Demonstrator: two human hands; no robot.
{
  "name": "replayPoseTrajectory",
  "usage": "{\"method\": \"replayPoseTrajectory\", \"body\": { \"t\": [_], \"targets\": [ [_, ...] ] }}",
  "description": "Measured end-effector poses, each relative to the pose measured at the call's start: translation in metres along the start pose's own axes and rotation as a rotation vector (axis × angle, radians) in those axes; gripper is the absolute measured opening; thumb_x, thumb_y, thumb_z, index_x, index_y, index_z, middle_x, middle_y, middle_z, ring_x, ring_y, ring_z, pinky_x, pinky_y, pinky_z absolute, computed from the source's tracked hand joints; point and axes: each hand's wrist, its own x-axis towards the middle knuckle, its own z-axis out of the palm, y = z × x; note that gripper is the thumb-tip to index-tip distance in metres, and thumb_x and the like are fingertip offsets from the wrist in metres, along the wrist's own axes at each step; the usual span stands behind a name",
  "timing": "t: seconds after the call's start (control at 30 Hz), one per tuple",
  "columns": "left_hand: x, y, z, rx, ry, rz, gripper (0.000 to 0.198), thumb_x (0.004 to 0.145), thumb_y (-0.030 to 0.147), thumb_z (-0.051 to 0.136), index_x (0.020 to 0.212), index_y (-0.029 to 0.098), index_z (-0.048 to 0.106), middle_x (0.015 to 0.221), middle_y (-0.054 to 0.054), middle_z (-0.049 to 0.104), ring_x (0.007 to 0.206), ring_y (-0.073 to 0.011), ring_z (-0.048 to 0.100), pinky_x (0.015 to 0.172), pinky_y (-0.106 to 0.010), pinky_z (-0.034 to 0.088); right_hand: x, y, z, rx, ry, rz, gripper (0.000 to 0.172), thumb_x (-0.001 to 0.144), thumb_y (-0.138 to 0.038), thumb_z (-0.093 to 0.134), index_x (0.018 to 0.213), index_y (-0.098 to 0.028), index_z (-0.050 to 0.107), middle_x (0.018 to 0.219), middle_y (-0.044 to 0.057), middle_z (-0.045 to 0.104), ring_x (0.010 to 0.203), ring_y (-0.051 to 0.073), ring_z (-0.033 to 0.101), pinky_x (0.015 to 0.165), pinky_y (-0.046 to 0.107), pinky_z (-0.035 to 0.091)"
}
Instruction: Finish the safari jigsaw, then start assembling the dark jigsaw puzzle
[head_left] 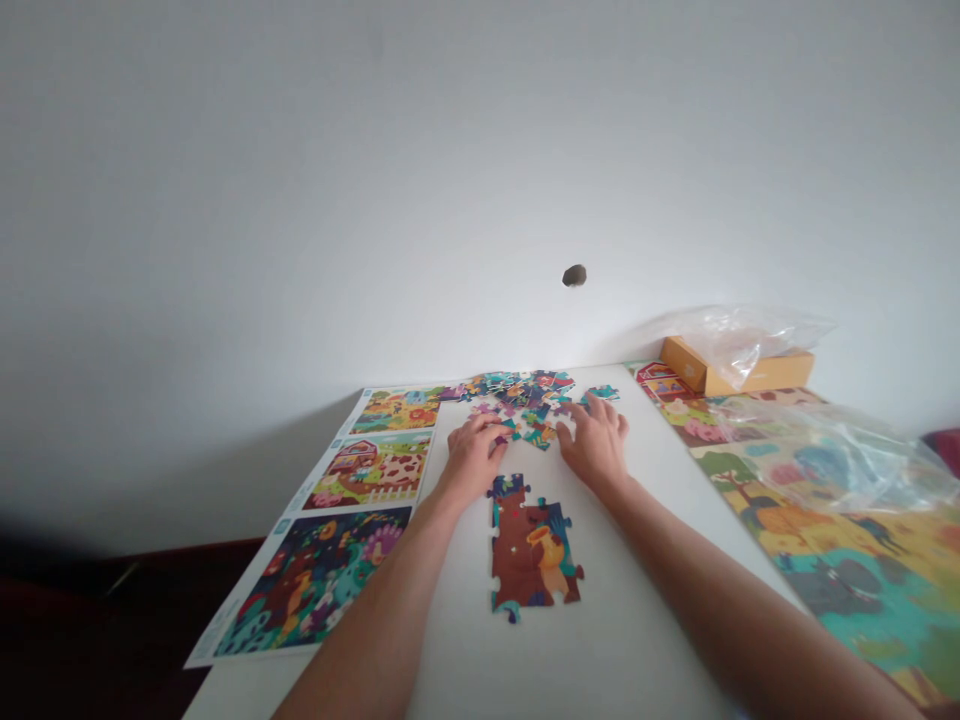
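A partly joined jigsaw section [529, 555], showing a brown bear and a yellow pot, lies flat on the white table between my forearms. Beyond it spreads a heap of loose puzzle pieces [525, 388]. My left hand [476, 455] is at the near left edge of the heap, thumb and fingers closed on a small puzzle piece [513, 430] at its fingertips. On the right side of the heap, my right hand [595, 440] has its fingers apart, their tips close to loose pieces. A teal piece [602, 393] lies just past those fingers.
A reference sheet [300, 497] with several printed pictures runs along the table's left side. To the right lie a colourful animal picture [832, 580], an orange box [757, 375] and clear plastic bags [862, 465]. A white wall [450, 200] with a hole rises behind.
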Motion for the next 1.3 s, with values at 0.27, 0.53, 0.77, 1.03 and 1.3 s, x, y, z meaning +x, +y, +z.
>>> {"method": "replayPoseTrajectory", "body": {
  "t": [0.27, 0.53, 0.77, 1.03, 1.3],
  "targets": [
    [-0.001, 0.003, 0.000, 0.014, -0.008, -0.032, 0.024, 0.086, 0.014, 0.062, 0.104, 0.027, 0.073, 0.119, -0.004, 0.066, 0.119, -0.0225, 0.060, 0.103, -0.043, 0.046, 0.003, 0.011, 0.004, -0.101, -0.092, 0.127, 0.038, 0.094, -0.028, 0.048, 0.128, -0.026, 0.066, 0.125, 0.019, 0.060, 0.118, 0.035, 0.051, 0.106, 0.061, 0.022],
    [-0.001, 0.004, -0.002, 0.024, -0.012, -0.057, 0.024, 0.086, 0.016, 0.061, 0.103, 0.028, 0.073, 0.121, -0.004, 0.066, 0.120, -0.0226, 0.059, 0.104, -0.044, 0.045, 0.014, 0.021, -0.003, 0.001, 0.033, 0.181, 0.039, 0.097, -0.034, 0.046, 0.131, -0.023, 0.060, 0.127, 0.015, 0.062, 0.118, 0.033, 0.051, 0.100, 0.049, 0.031],
    [-0.002, 0.008, -0.005, 0.075, 0.031, -0.123, 0.023, 0.085, 0.018, 0.063, 0.101, 0.031, 0.074, 0.118, -0.003, 0.067, 0.118, -0.0243, 0.059, 0.106, -0.046, 0.041, 0.017, 0.028, -0.003, 0.009, 0.072, 0.209, 0.033, 0.093, -0.031, 0.052, 0.119, -0.024, 0.069, 0.132, 0.013, 0.060, 0.120, 0.034, 0.048, 0.101, 0.051, 0.029],
    [-0.001, 0.005, -0.005, 0.119, 0.031, -0.146, 0.023, 0.085, 0.022, 0.063, 0.101, 0.033, 0.075, 0.114, -0.002, 0.069, 0.114, -0.0263, 0.059, 0.103, -0.046, 0.042, 0.020, 0.030, 0.008, 0.029, -0.038, 0.029, 0.031, 0.091, -0.037, 0.058, 0.119, -0.029, 0.070, 0.130, 0.007, 0.064, 0.123, 0.032, 0.047, 0.107, 0.055, 0.022],
    [-0.001, 0.004, -0.003, 0.114, 0.035, -0.146, 0.023, 0.085, 0.022, 0.063, 0.100, 0.034, 0.076, 0.114, -0.002, 0.069, 0.113, -0.0268, 0.059, 0.102, -0.047, 0.041, 0.023, 0.030, 0.002, 0.116, 0.030, 0.064, 0.025, 0.093, -0.029, 0.053, 0.110, -0.024, 0.070, 0.115, 0.007, 0.072, 0.110, 0.025, 0.055, 0.102, 0.044, 0.025]
  ]
}}
